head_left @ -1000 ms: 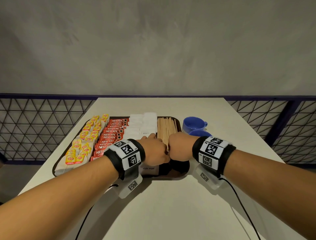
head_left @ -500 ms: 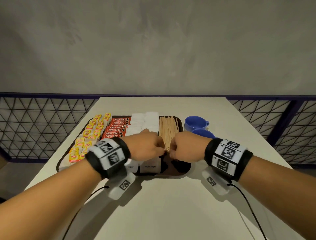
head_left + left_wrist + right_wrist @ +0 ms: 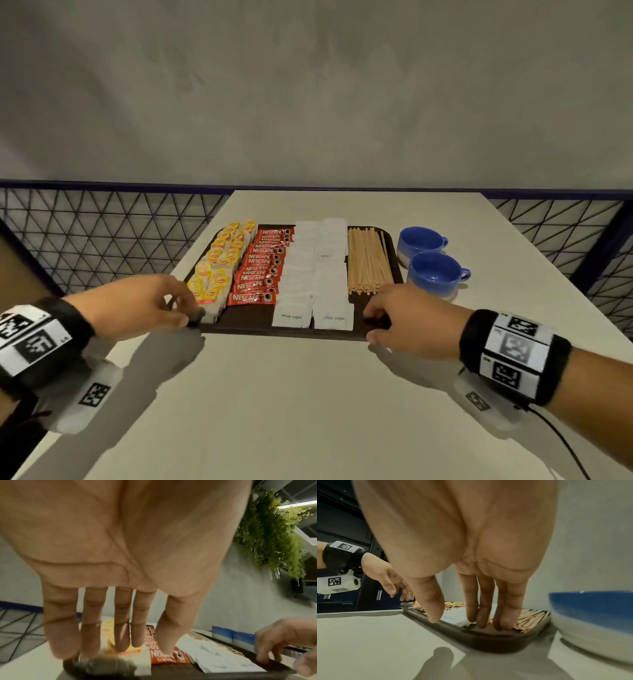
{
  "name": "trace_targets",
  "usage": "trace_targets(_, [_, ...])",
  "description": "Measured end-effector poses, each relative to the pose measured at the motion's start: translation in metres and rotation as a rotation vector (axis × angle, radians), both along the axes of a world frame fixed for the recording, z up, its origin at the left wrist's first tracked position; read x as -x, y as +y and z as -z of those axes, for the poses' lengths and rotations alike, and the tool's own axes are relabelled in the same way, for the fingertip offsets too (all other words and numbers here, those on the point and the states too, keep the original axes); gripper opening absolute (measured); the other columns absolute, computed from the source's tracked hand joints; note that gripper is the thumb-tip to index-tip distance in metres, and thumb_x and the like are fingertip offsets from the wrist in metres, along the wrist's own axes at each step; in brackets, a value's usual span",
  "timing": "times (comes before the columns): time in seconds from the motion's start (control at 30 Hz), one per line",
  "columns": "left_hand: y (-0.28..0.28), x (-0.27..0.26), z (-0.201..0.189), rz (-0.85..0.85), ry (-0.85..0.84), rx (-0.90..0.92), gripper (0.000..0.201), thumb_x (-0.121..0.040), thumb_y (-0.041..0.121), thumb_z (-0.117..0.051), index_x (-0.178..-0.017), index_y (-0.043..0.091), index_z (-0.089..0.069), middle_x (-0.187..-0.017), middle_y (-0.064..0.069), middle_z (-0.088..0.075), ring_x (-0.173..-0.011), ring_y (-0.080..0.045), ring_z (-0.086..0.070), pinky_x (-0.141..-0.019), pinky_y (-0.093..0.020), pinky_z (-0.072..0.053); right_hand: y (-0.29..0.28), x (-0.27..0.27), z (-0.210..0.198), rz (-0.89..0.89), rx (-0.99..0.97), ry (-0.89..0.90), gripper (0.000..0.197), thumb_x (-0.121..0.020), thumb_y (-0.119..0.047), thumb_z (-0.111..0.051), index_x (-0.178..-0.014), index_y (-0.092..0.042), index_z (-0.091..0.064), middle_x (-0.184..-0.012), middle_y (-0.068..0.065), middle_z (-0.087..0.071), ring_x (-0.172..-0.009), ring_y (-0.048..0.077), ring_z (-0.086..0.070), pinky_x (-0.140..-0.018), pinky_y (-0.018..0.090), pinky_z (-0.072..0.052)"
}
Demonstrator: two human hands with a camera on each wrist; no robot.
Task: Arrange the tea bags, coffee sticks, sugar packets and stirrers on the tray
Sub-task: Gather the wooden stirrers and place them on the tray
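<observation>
The white table (image 3: 308, 411) fills the lower frame; centre, the dark tray (image 3: 260, 323) carries tea bags (image 3: 219, 270), coffee sticks (image 3: 260, 270), sugar packets (image 3: 315, 274), stirrers (image 3: 366, 263). My left hand (image 3: 144, 305) and right hand (image 3: 411, 318) — fingers straight — touch its near corners, seemingly without gripping.

wall (image 3: 308, 85): bare grey plaster | table (image 3: 274, 411): pale top | railing (image 3: 102, 233): dark mesh | plants (image 3: 274, 534): green foliage
</observation>
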State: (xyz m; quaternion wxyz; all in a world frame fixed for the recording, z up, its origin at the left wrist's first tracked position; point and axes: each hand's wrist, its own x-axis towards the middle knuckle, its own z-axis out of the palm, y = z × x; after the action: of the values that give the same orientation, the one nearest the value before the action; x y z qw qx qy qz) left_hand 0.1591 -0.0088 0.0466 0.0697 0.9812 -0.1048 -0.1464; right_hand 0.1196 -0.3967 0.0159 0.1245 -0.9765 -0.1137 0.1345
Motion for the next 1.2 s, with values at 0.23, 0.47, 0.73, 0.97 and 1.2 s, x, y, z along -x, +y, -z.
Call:
trace_targets(0.23, [-0.055,0.024,0.026,0.269,0.038,0.126,0.052,-0.097,0.052,-0.061,-0.143,0.030,-0.051,-0.141,0.013,-0.053,-0.133,-0.011,-0.047,-0.110,-0.028,-0.038,0.035,0.002,0.011,-0.080,0.282,0.089,0.056,-0.098,-0.060,-0.051,-0.129,-0.014,-0.058,-0.124,0.004,-0.043,-0.112,0.022,-0.042,-0.096,0.037,-0.045])
trace_targets(0.47, [-0.092,0.031,0.048,0.268,0.160,0.067,0.089,-0.096,0.069,-0.047,-0.164,0.026,-0.009,-0.169,0.009,-0.015,-0.155,-0.008,-0.012,-0.126,-0.032,-0.016,0.046,0.009,0.016,-0.059,0.350,0.062,0.065,-0.097,-0.065,-0.046,-0.134,-0.012,-0.054,-0.133,0.009,-0.042,-0.122,0.029,-0.043,-0.101,0.044,-0.046])
trace_targets(0.73, [-0.094,0.035,0.049,0.248,0.154,0.108,0.080,-0.101,0.060,-0.046,-0.164,0.025,-0.010,-0.169,0.010,-0.017,-0.155,-0.008,-0.013,-0.125,-0.028,-0.014,0.047,0.010,0.015,-0.029,0.322,0.059,0.061,-0.098,-0.063,-0.048,-0.131,-0.012,-0.055,-0.134,0.008,-0.042,-0.122,0.028,-0.043,-0.100,0.041,-0.044])
trace_targets(0.97, [-0.087,0.025,0.048,0.250,0.150,0.157,0.069,-0.102,0.059,-0.046,-0.160,0.031,-0.023,-0.162,0.013,-0.031,-0.148,-0.007,-0.027,-0.123,-0.031,-0.024,0.037,0.005,0.006,-0.054,0.221,0.073,0.059,-0.097,-0.063,-0.051,-0.141,-0.024,-0.048,-0.116,0.000,-0.035,-0.117,0.025,-0.043,-0.099,0.036,-0.043])
trace_targets(1.2, [-0.074,0.028,0.046,0.292,0.060,0.231,0.056,-0.102,0.055,-0.049,-0.154,0.038,-0.035,-0.152,0.021,-0.042,-0.140,-0.002,-0.038,-0.119,-0.028,-0.031,0.022,0.003,0.017,-0.040,0.065,0.017,0.037,-0.096,-0.049,-0.062,-0.126,-0.027,-0.061,-0.113,-0.010,-0.050,-0.104,0.012,-0.052,-0.095,0.031,-0.051])
